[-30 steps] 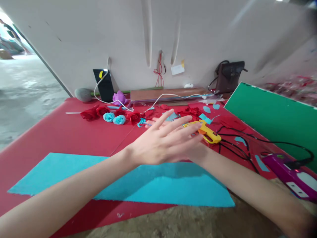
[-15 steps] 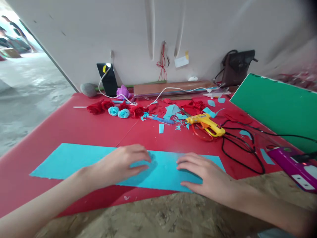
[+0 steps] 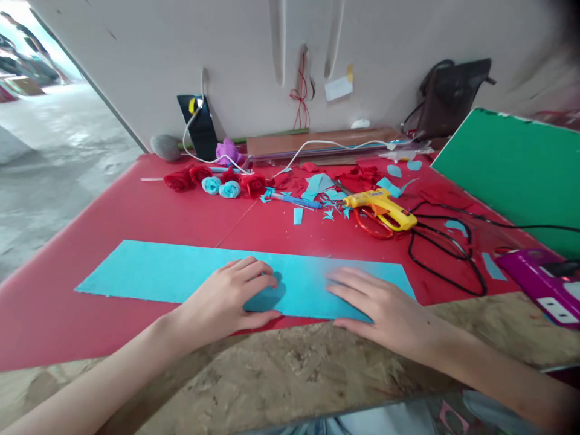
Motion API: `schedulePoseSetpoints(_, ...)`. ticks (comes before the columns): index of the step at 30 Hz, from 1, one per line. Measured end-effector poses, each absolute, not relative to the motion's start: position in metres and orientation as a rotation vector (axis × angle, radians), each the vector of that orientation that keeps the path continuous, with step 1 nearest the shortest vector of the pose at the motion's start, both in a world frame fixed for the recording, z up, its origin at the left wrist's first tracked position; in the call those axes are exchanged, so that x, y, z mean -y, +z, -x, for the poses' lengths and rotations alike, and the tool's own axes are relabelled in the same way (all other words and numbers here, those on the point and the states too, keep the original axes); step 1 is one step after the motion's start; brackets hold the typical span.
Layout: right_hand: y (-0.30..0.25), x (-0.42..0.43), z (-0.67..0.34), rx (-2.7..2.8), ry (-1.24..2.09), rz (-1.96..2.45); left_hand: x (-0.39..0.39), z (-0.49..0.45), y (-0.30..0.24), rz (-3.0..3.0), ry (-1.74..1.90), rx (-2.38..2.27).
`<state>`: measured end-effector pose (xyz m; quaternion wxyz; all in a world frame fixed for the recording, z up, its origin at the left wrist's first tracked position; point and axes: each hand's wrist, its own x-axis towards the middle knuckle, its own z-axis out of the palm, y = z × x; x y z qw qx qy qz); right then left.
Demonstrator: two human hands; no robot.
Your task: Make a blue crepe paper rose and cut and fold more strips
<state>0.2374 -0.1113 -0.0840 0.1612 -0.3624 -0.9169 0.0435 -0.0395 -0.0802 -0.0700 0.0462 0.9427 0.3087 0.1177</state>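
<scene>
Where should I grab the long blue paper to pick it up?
Probably its near long edge, coming from your side: the blue paper lies flat on the red mat, and that edge sits by the left hand and right hand.

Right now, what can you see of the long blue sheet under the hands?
The blue sheet is a long, thin rectangle, matte like felt or crepe paper, edges slightly ragged. It lies flat on the red mat, its near right corner by the bare chipboard. The left hand rests on its middle, fingers curled; the right hand lies flat on its right end.
</scene>
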Motion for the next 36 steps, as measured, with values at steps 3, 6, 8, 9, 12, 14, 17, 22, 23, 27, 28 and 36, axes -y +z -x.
schedulePoseSetpoints(3, -0.082, 0.109, -0.24, 2.601, 0.18, 1.037, 0.081, 0.04, -0.071, -2.877, 0.36, -0.944)
schedulePoseSetpoints(6, -0.078, 0.105, -0.239, 2.602, 0.186, 1.028, 0.08, 0.041, -0.071, -2.9, 0.411, -0.895)
schedulePoseSetpoints(8, -0.075, 0.103, -0.237, 2.619, 0.133, 0.997, 0.08, 0.042, -0.071, -2.948, 0.474, -0.822)
schedulePoseSetpoints(9, -0.074, 0.103, -0.236, 2.635, 0.09, 0.975, 0.08, 0.043, -0.071, -2.979, 0.504, -0.782)
schedulePoseSetpoints(12, -0.073, 0.105, -0.231, 2.689, -0.075, 0.916, 0.08, 0.045, -0.068, -3.069, 0.508, -0.701)
schedulePoseSetpoints(14, -0.074, 0.109, -0.228, 2.71, -0.195, 0.894, 0.081, 0.046, -0.066, -3.103, 0.455, -0.683)
schedulePoseSetpoints(17, -0.077, 0.114, -0.225, 2.718, -0.346, 0.884, 0.083, 0.047, -0.064, -3.135, 0.367, -0.685)
schedulePoseSetpoints(22, -0.074, 0.111, -0.226, 2.653, -0.227, 0.931, 0.083, 0.059, -0.059, -3.14, 0.194, -0.812)
schedulePoseSetpoints(23, -0.071, 0.108, -0.228, 2.632, -0.139, 0.968, 0.082, 0.066, -0.058, -3.125, 0.166, -0.888)
schedulePoseSetpoints(27, -0.047, 0.091, -0.237, 2.514, 0.211, 1.126, 0.075, 0.111, -0.052, -3.105, 0.184, -1.165)
schedulePoseSetpoints(28, -0.04, 0.086, -0.239, 2.49, 0.299, 1.152, 0.074, 0.124, -0.049, -3.114, 0.237, -1.212)
schedulePoseSetpoints(36, -0.011, 0.02, -0.234, 2.586, 0.634, 1.346, 0.045, 0.168, -0.019, -2.985, 0.128, -1.417)
